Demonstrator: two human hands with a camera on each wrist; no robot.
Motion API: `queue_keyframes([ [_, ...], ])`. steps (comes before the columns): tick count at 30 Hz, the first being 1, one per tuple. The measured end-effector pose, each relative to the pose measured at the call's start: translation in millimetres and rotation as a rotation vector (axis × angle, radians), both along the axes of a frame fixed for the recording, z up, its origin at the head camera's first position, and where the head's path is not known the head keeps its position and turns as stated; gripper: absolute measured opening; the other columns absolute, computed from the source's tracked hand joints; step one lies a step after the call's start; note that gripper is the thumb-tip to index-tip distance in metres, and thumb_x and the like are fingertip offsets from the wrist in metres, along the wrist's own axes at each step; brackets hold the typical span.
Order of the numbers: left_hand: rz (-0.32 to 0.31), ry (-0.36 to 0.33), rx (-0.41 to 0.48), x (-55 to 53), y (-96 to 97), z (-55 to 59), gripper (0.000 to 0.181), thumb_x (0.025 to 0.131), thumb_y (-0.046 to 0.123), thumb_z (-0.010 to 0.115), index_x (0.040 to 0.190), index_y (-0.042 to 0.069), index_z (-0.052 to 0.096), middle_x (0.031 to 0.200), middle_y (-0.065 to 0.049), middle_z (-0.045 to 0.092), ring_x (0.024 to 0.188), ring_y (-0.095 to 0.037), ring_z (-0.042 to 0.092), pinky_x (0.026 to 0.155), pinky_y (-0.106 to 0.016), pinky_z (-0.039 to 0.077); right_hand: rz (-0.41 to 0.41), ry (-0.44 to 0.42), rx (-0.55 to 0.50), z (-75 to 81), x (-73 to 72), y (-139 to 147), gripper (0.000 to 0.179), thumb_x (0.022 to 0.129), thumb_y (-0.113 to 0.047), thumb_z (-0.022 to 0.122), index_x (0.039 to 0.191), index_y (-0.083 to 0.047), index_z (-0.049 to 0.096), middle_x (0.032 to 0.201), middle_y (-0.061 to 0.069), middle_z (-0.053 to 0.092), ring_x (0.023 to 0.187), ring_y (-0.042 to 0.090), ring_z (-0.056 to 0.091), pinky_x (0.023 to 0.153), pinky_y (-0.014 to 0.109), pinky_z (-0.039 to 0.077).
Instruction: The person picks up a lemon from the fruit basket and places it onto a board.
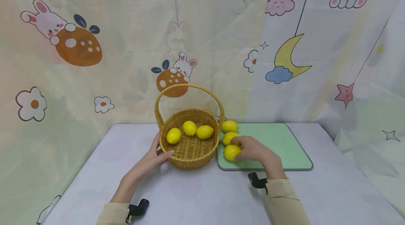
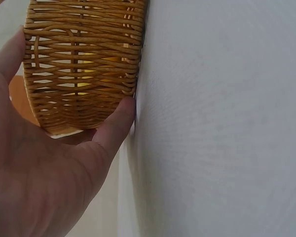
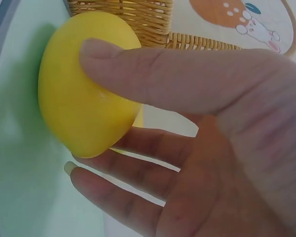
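Left hand (image 1: pixel 151 159) holds basket (image 1: pixel 190 163), left side | right hand (image 1: pixel 255 149) pinches nearest lemon (image 1: pixel 231 153)

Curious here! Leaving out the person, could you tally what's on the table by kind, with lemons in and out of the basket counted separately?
Lemons inside the basket: 3
Lemons outside it: 3
Basket: 1
Green board: 1
Total: 8
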State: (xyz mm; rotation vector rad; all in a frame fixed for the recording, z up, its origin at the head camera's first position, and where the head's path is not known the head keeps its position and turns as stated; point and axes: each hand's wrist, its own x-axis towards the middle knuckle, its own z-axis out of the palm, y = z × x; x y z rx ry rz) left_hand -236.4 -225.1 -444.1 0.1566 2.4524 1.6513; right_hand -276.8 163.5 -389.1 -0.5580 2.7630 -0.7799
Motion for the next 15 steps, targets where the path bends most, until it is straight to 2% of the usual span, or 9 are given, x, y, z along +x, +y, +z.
queue_keyframes([
  [3,-0.002,0.007,0.004,-0.8,0.0,-0.1,0.1,0.092,0.049,0.065,0.152,0.05,-0.016,0.168,-0.003,-0.015,0.153,-0.045,0.011,0.118,-0.062,0.026,-0.001,0.002,0.01,1.2,-1.1,0.0,0.049,0.077,-0.01,0.08,0.125,-0.012,0.066,0.121,0.005,0.067,0.106,0.024,0.057,0.1,0.05,0.048],
  [10,0.004,0.008,-0.007,-0.8,-0.5,-0.1,0.102,0.092,0.049,0.065,0.154,0.045,-0.016,0.168,-0.004,-0.013,0.153,-0.045,0.012,0.117,-0.065,0.024,0.001,-0.007,0.026,2.4,-2.9,1.3,0.047,0.078,-0.012,0.08,0.123,-0.013,0.067,0.113,0.005,0.067,0.1,0.022,0.057,0.094,0.046,0.05],
  [15,0.004,0.013,-0.001,-1.7,-0.4,-0.6,0.101,0.092,0.049,0.065,0.153,0.048,-0.015,0.168,-0.004,-0.014,0.153,-0.045,0.011,0.117,-0.066,0.024,-0.009,-0.036,0.046,7.5,-2.3,3.1,0.049,0.079,-0.015,0.08,0.126,-0.014,0.066,0.113,0.006,0.065,0.099,0.022,0.057,0.089,0.045,0.052],
])
